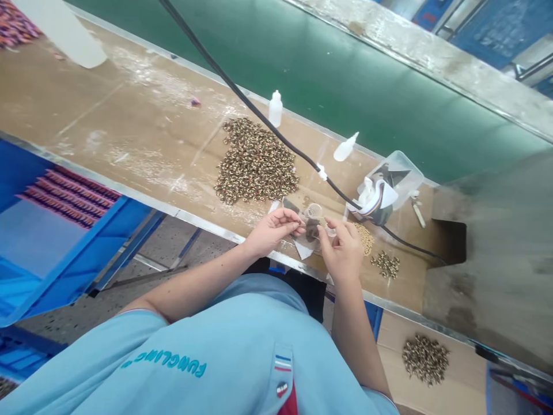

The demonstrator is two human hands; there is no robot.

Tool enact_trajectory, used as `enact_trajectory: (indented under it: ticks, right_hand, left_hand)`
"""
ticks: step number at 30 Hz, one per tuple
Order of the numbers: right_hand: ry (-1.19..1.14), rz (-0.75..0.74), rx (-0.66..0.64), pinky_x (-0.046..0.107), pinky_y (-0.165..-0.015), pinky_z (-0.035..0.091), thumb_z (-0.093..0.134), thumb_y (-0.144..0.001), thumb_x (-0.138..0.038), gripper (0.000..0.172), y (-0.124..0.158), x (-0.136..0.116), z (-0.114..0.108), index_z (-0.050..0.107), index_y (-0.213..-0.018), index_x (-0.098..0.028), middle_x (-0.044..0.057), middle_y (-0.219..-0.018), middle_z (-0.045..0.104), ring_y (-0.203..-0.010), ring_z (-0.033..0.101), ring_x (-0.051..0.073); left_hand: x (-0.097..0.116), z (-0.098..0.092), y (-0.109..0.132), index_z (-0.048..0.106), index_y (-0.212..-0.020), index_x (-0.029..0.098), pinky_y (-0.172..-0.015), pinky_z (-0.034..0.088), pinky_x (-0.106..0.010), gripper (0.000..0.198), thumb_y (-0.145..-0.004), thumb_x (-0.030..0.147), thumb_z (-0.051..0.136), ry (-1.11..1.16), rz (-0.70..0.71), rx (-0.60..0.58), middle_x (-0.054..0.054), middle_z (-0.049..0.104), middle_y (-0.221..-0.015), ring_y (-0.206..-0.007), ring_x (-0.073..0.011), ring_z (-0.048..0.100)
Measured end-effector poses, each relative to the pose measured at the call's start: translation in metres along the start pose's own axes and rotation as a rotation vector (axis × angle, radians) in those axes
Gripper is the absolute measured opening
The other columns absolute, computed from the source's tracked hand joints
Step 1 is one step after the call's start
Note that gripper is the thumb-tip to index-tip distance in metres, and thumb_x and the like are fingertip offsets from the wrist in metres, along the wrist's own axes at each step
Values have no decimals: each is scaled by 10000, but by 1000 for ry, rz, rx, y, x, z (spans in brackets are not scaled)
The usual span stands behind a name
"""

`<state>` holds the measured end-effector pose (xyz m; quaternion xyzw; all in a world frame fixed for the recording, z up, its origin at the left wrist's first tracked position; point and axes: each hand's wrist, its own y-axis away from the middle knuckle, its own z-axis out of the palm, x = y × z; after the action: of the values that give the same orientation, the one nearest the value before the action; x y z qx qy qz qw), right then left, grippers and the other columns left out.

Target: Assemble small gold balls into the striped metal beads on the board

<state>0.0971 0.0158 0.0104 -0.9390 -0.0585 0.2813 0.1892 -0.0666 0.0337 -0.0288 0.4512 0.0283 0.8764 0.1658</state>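
Note:
My left hand [274, 230] is closed in a pinch over the front part of the bench, with something too small to name at its fingertips. Facing it, my right hand [343, 248] also has thumb and fingers pinched together, and what lies in them is hidden. Between and just beyond the hands are a small clear round cup [314, 210] and a dark flat piece [311, 229]. A heap of small brown and gold pieces [257, 164] lies beyond my left hand. By my right hand are small tan pieces [363, 237] and a lesser group of brown-gold pieces [386, 265].
A black cable [242, 95] hangs across the bench [173, 155]. Along the back stand a white bottle [275, 109] and a tipped bottle [345, 148]. A clear plastic box [404, 170] holds cloths. Blue trays [108, 236] are at left, a metal wall [496, 253] at right.

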Motion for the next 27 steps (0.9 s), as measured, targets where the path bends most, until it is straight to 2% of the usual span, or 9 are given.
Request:
enact_trajectory:
  ticks: [3,6,10,14,19,27]
  right_hand:
    - [9,108,41,229,-579,397,540,-844,-367,219,14,16,-15,671,-832,-192,0,-725,621,-510,441,86]
    - [60,262,88,233,-561,383,544,-815,-411,266,31,42,-30,654,-746,-179,-12,-615,569,-513,455,98]
    - [67,385,26,250,-566,397,542,-785,-467,318,48,70,-43,647,-726,-173,4,-627,585,-502,466,104]
    - [68,317,-38,259,-590,409,521,-801,-464,317,56,73,-45,655,-722,-187,14,-652,598,-529,484,115]
    - [87,245,-37,258,-594,412,511,-827,-434,301,58,70,-39,667,-731,-195,10,-641,591,-542,487,120]
    - [59,189,-91,263,-632,435,479,-867,-415,295,58,69,-36,689,-828,-212,32,-779,631,-639,541,132]
  left_hand:
    - [-2,-1,-1,572,-807,135,-679,511,-226,263,-679,268,758,-9,4,2,-8,683,-750,-686,-102,658]
    - [-3,-1,0,572,-807,134,-670,511,-223,258,-684,266,755,-19,10,0,-7,682,-736,-679,-101,657]
    - [-1,0,0,573,-801,133,-663,506,-215,255,-682,263,757,-28,5,-4,3,673,-696,-662,-95,651]
    - [1,2,0,578,-798,134,-666,504,-210,258,-676,269,762,-43,3,-3,5,673,-689,-652,-88,646]
    - [3,3,1,586,-803,134,-668,503,-216,257,-670,263,764,-48,-6,5,12,658,-679,-659,-93,646]
    - [3,3,2,587,-806,134,-671,504,-219,256,-668,256,764,-52,-11,9,12,654,-688,-665,-94,646]
